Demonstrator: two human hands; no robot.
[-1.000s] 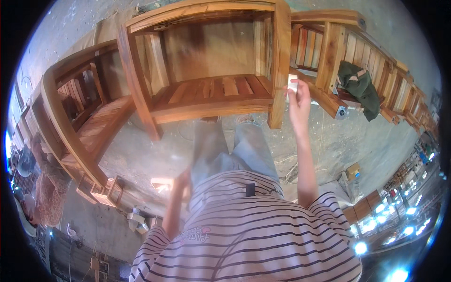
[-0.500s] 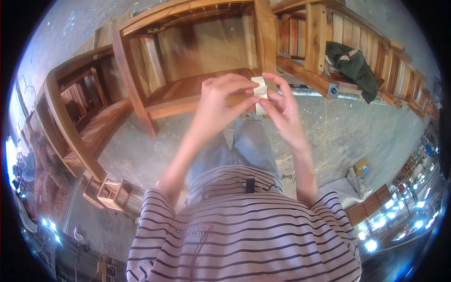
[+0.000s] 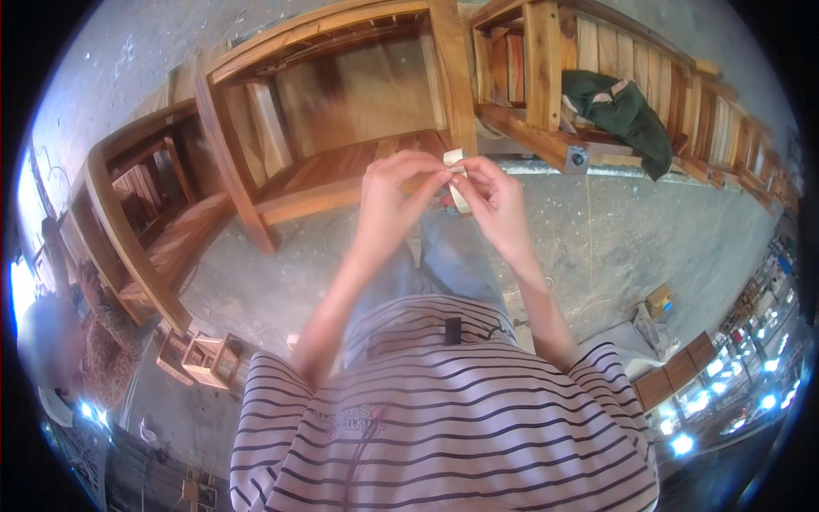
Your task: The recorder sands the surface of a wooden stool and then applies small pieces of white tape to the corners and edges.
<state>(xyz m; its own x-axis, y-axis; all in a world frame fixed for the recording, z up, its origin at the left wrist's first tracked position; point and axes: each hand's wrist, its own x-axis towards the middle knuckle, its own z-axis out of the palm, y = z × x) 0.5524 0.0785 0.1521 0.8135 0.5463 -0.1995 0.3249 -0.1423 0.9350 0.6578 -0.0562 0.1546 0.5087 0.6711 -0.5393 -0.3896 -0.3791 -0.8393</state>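
Note:
A small, folded strip of pale paper-like material (image 3: 453, 158) is pinched between my two hands, in front of the wooden bench. My left hand (image 3: 394, 192) holds it with thumb and fingertips pressed together near its middle. From the other side, the thumb and fingers of my right hand (image 3: 498, 205) grip the same strip. One end stands above the fingers and the other hangs below them. The fingertips hide its middle. Just beyond my hands is the wooden bench (image 3: 316, 200), with a slatted seat and thick legs.
Another wooden seat (image 3: 183, 235) stands at the left. Slatted wooden furniture (image 3: 542, 77) runs along the right, with a dark green cloth (image 3: 627, 115) draped over it. A small wooden stool (image 3: 209, 360) is at lower left, near another person (image 3: 107, 350). A cardboard box (image 3: 658, 299) sits at right.
My hands have come closer together, the right moving left toward the left hand. Both now pinch the strip near its middle. At far left, the other person has come further into view.

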